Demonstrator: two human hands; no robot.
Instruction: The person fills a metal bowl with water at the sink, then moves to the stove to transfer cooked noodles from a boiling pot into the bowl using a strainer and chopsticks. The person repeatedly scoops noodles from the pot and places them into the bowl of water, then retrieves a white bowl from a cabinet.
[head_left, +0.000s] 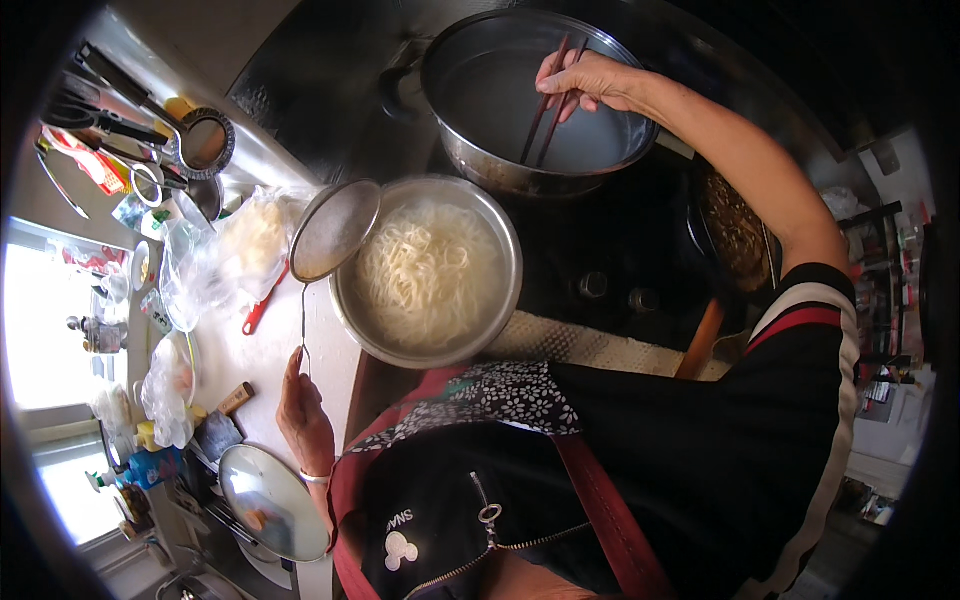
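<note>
My left hand (305, 420) grips the thin wire handle of a round mesh strainer (336, 231). The strainer's head is beside the rim of a metal bowl (513, 289) and overlaps it slightly. Pale noodles (424, 274) lie heaped in liquid inside that bowl. Over a large steel pot (465, 154) on the stove, my right hand (585, 81) holds a pair of dark red chopsticks (546, 124), their tips pointing down into the pot. Cloudy liquid (495, 97) shows in the pot; whether the tips touch it I cannot tell.
Brown food fills a pan (739, 232) at the right of the stove. Plastic bags (247, 240), a red-handled utensil (266, 304), a cleaver (225, 424) and a glass lid (274, 502) lie on the left counter. Utensils hang above them, including a ladle-like strainer (202, 142).
</note>
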